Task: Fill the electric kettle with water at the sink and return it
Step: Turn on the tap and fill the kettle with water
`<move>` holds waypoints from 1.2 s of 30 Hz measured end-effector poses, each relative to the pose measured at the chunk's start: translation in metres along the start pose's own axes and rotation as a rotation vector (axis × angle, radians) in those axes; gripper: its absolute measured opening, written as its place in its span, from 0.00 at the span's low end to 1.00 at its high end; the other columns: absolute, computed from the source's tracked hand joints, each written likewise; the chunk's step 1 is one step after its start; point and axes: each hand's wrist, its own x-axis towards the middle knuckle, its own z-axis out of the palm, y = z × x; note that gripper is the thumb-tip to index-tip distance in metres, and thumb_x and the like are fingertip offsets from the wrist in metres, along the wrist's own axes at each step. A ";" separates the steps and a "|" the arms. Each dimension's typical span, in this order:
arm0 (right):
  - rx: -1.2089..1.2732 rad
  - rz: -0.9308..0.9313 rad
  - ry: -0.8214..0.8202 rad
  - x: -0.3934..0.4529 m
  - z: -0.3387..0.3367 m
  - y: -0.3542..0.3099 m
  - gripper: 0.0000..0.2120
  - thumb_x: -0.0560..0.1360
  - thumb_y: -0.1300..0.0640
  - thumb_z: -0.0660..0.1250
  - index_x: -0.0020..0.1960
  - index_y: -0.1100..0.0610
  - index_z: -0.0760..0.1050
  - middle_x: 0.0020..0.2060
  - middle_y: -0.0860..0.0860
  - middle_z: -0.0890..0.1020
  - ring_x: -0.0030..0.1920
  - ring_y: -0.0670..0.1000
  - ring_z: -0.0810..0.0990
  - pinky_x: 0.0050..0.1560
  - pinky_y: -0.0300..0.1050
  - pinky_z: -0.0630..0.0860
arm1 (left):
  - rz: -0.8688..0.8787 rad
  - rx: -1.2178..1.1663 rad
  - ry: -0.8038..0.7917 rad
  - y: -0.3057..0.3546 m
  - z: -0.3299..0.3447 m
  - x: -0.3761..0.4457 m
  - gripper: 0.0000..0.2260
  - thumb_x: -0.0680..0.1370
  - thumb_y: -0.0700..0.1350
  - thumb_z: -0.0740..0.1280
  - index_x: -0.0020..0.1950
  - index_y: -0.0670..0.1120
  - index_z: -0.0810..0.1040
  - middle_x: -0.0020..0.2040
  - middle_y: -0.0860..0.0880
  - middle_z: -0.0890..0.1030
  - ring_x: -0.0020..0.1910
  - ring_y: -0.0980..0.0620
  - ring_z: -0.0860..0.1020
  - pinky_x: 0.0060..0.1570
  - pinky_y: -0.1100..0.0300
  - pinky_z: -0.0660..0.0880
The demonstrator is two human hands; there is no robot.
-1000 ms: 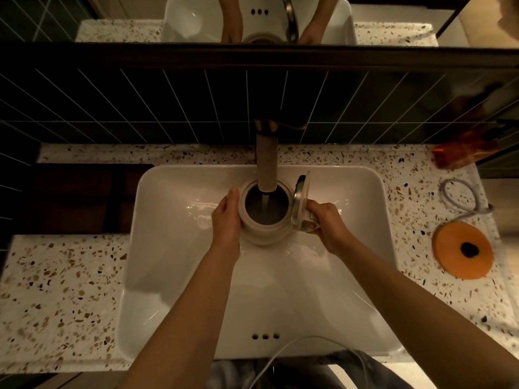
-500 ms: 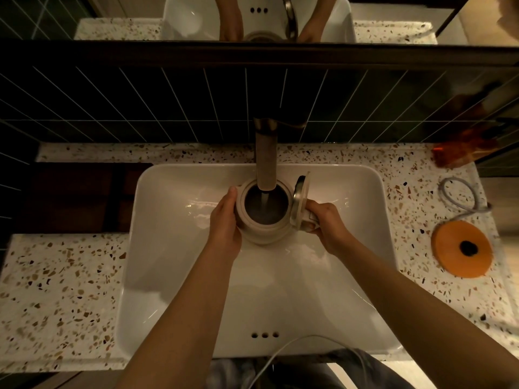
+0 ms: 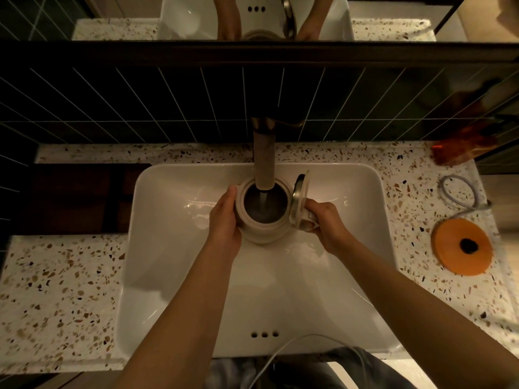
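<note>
The electric kettle (image 3: 264,220) sits inside the white sink (image 3: 196,290), directly under the spout of the faucet (image 3: 263,164), with its lid (image 3: 300,202) hinged open and standing upright on the side away from the left hand. A stream of water (image 3: 264,202) runs from the faucet into the kettle's dark opening.

The left hand (image 3: 226,223) presses flat against the kettle's wall, its fingers (image 3: 229,196) held together and curved along the body, the thumb hidden behind it. The right hand (image 3: 325,223) is on the opposite side of the kettle, its fingers (image 3: 310,226) curled tight around the handle (image 3: 307,217) just below the open lid.

On the speckled surface (image 3: 56,290), well apart from the kettle on the right-hand side, lies the round orange kettle base (image 3: 462,247) with a dark connector at its middle. A grey cord (image 3: 457,192) loops on the surface just beyond the base, farther from the person. A thin white cable (image 3: 280,352) arcs over the sink's near rim.
</note>
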 end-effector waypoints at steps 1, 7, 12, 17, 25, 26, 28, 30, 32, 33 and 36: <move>-0.003 -0.002 0.003 0.000 0.000 0.000 0.20 0.77 0.52 0.64 0.49 0.70 0.81 0.39 0.63 0.81 0.45 0.59 0.81 0.54 0.57 0.78 | -0.002 -0.004 0.001 0.000 0.000 0.000 0.16 0.80 0.52 0.63 0.61 0.44 0.80 0.44 0.52 0.85 0.45 0.55 0.82 0.40 0.64 0.74; 0.005 -0.007 0.002 0.000 0.001 0.001 0.20 0.77 0.52 0.64 0.48 0.71 0.80 0.36 0.61 0.81 0.42 0.58 0.80 0.52 0.54 0.78 | -0.006 -0.016 0.013 0.000 0.001 -0.001 0.15 0.80 0.52 0.64 0.59 0.44 0.81 0.43 0.52 0.85 0.45 0.55 0.82 0.39 0.64 0.74; 0.025 -0.007 -0.009 0.000 0.001 0.001 0.23 0.78 0.52 0.63 0.51 0.75 0.77 0.40 0.64 0.79 0.44 0.59 0.80 0.52 0.54 0.78 | -0.010 -0.008 0.014 0.001 0.001 -0.001 0.14 0.81 0.52 0.64 0.58 0.44 0.81 0.42 0.53 0.86 0.44 0.56 0.82 0.39 0.64 0.74; -0.001 0.008 -0.019 0.001 0.001 0.001 0.18 0.78 0.52 0.63 0.45 0.67 0.82 0.34 0.57 0.82 0.42 0.56 0.81 0.53 0.54 0.78 | -0.014 -0.003 0.018 0.001 0.000 0.000 0.15 0.80 0.52 0.64 0.59 0.44 0.81 0.44 0.51 0.85 0.45 0.55 0.82 0.39 0.63 0.74; -0.011 -0.002 -0.014 0.001 0.000 0.001 0.21 0.78 0.52 0.63 0.48 0.71 0.80 0.37 0.61 0.81 0.43 0.56 0.80 0.51 0.52 0.78 | -0.019 0.003 0.006 0.002 -0.001 0.001 0.14 0.80 0.52 0.64 0.58 0.45 0.81 0.42 0.52 0.86 0.44 0.56 0.82 0.38 0.64 0.74; -0.006 -0.003 -0.020 0.001 0.000 0.000 0.21 0.78 0.52 0.63 0.48 0.71 0.80 0.37 0.61 0.81 0.43 0.56 0.81 0.49 0.49 0.79 | -0.020 0.005 0.008 0.002 -0.001 0.001 0.14 0.80 0.52 0.64 0.58 0.45 0.81 0.42 0.52 0.86 0.44 0.56 0.82 0.38 0.64 0.74; 0.001 -0.003 -0.028 0.001 0.000 0.000 0.21 0.78 0.52 0.62 0.50 0.72 0.79 0.38 0.62 0.80 0.43 0.56 0.81 0.45 0.46 0.79 | -0.018 0.003 0.011 0.002 -0.001 0.002 0.14 0.80 0.53 0.64 0.58 0.45 0.82 0.42 0.53 0.86 0.44 0.56 0.83 0.38 0.64 0.74; 0.011 -0.002 -0.029 0.001 0.000 0.000 0.22 0.78 0.52 0.63 0.50 0.73 0.79 0.39 0.62 0.80 0.43 0.57 0.81 0.46 0.47 0.79 | -0.027 -0.001 0.011 0.002 -0.001 0.003 0.14 0.80 0.53 0.64 0.57 0.45 0.82 0.42 0.52 0.86 0.45 0.55 0.83 0.40 0.63 0.74; 0.019 -0.003 -0.034 0.001 -0.001 0.000 0.24 0.77 0.50 0.64 0.50 0.75 0.77 0.40 0.64 0.80 0.44 0.59 0.80 0.49 0.50 0.79 | -0.050 -0.024 0.006 0.002 -0.001 0.003 0.13 0.80 0.53 0.65 0.54 0.46 0.83 0.40 0.52 0.87 0.45 0.54 0.83 0.41 0.62 0.75; 0.021 -0.002 -0.043 0.000 -0.002 -0.001 0.26 0.77 0.49 0.64 0.50 0.75 0.77 0.41 0.66 0.79 0.45 0.60 0.80 0.51 0.53 0.79 | -0.060 -0.042 0.005 0.002 0.000 0.003 0.13 0.80 0.53 0.65 0.52 0.46 0.83 0.40 0.52 0.87 0.46 0.54 0.83 0.41 0.61 0.75; 0.019 0.005 -0.100 -0.005 -0.007 -0.001 0.30 0.77 0.45 0.64 0.52 0.76 0.76 0.47 0.74 0.77 0.48 0.62 0.78 0.57 0.56 0.77 | -0.077 -0.066 0.011 0.002 0.002 0.004 0.12 0.79 0.53 0.66 0.50 0.46 0.84 0.44 0.49 0.87 0.49 0.51 0.84 0.47 0.58 0.78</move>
